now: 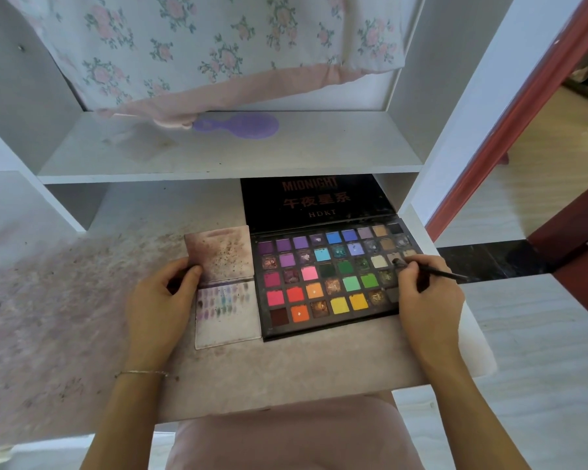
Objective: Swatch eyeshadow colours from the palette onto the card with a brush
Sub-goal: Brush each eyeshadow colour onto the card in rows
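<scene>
We are sitting at a stained white desk, and at the left our left hand is gripping the left edge of the card, thumb curled over its face near the fold. The card is lying open and flat, touching the palette's left side; its upper half is smudged brownish, and its lower half is carrying rows of small purple, blue and green swatches. Just right of it the palette is sitting open on the desk, its black lid tilting back under the shelf, where a purple hairbrush is lying. At the right our right hand is pinching the brush in curled fingers, and its tip is touching a pale brownish pan near the palette's right edge, the handle pointing off to the right.
</scene>
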A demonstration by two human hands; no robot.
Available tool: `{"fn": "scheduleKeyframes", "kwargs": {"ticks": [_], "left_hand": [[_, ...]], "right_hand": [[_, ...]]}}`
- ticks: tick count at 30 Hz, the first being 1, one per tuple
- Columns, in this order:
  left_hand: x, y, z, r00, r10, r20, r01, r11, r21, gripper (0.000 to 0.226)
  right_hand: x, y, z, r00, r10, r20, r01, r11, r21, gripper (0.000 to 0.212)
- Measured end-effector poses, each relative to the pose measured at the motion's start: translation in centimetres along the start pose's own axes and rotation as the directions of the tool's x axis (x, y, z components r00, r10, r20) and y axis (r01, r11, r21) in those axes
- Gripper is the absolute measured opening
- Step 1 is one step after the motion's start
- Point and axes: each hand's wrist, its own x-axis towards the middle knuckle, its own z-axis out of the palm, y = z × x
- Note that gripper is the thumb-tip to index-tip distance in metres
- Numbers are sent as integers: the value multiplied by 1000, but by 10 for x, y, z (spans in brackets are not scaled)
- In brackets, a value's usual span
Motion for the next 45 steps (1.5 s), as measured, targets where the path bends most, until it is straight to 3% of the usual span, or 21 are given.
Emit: {"fn": "scheduleKeyframes", "kwargs": {"ticks": [6, 13, 18, 23, 26, 45], "left_hand": [[-1, 2, -1, 1000, -6, 9, 6, 1000, -17, 23], [-2, 4, -2, 1000, -12, 12, 13, 1000, -20, 23], [-1, 4, -2, 1000, -16, 19, 17, 1000, -26, 23], [-1, 4, -2, 1000, -11, 14, 12, 999, -32, 21], [-1, 5, -2, 1000, -15, 9, 15, 999, -32, 21], [-1, 3, 0, 1000, -30, 5, 30, 998, -50, 21]], "right_hand": [[-5, -10, -1, 999, 2, 40, -8, 990, 144, 27], [-29, -36, 19, 958, -122, 259, 47, 960, 276, 36], [-51, -56, 43, 894, -225, 386, 91, 937, 336, 30], [-60, -70, 62, 820, -240, 520, 108, 956, 272, 31], [-62, -72, 68, 793, -238, 561, 126, 965, 231, 14], [-65, -71, 74, 763, -276, 585, 237, 961, 144, 10]]}}
